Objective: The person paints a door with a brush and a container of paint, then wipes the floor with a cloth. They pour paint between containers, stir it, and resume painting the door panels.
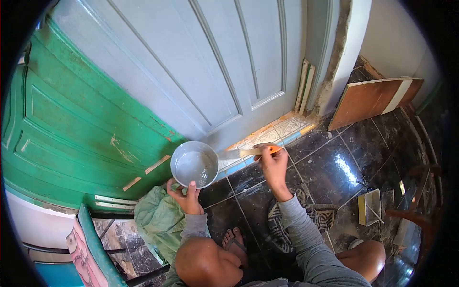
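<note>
The right hand [273, 165] pinches the paintbrush [247, 152] by its orange handle, bristles pointing left of the grip, beside the rim of the paint bowl [194, 164], which the left hand [187, 197] cradles from below.

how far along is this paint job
The grey door looks mostly coated across its visible panels. In hand: the left hand holds a bowl of grey paint, the right hand a brush. The scuffed green door shows no grey coat; whether it's due one, I can't tell.
</note>
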`<state>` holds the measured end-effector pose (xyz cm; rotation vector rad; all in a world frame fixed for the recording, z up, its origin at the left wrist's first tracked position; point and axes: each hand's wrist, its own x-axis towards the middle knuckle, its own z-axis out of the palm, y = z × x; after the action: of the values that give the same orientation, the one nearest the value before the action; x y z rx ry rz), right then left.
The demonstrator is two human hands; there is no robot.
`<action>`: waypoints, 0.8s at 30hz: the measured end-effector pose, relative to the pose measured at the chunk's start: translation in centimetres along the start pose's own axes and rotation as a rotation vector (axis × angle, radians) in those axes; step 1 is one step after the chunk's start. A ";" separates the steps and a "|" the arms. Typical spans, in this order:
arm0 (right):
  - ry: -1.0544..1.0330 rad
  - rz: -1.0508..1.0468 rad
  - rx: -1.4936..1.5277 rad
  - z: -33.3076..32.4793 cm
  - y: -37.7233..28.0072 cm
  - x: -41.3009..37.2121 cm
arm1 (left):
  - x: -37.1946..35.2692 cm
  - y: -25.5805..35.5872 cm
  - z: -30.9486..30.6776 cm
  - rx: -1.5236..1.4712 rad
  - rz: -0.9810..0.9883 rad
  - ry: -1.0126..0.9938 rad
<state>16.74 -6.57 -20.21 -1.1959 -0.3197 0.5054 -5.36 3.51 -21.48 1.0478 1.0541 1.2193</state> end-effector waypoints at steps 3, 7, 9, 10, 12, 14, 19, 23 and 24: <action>-0.094 0.025 -0.069 1.1 -0.7 -0.6 | -0.1 0.2 0.0 -0.020 -0.022 -0.003; 0.036 0.010 0.136 0.6 -0.6 -0.5 | 0.2 0.4 -0.2 -0.044 -0.058 -0.002; -0.044 0.072 0.165 0.9 -0.1 -0.9 | 0.3 0.4 -0.3 -0.021 -0.070 -0.004; -0.020 0.075 0.147 1.0 0.2 -1.1 | 0.4 0.7 -0.2 -0.042 -0.078 0.006; 0.078 0.060 0.154 1.0 1.0 -1.2 | 0.5 1.3 -0.5 -0.075 -0.109 0.035; 0.192 0.074 0.310 0.7 1.6 -0.8 | 0.7 1.9 -0.9 -0.115 -0.075 0.046; 0.230 -0.089 0.440 7.1 -3.0 0.9 | 1.2 3.2 -2.8 -0.171 -0.041 0.079; 0.230 -0.281 0.611 12.9 -6.5 4.7 | 1.7 3.9 -4.4 -0.159 -0.021 0.093; 0.233 -0.307 0.638 13.4 -6.4 5.1 | 1.8 4.0 -4.5 -0.171 -0.010 0.082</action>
<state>15.75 5.14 -9.72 -0.5603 -0.1196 0.1693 -10.47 5.77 -18.53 0.8663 0.9972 1.3288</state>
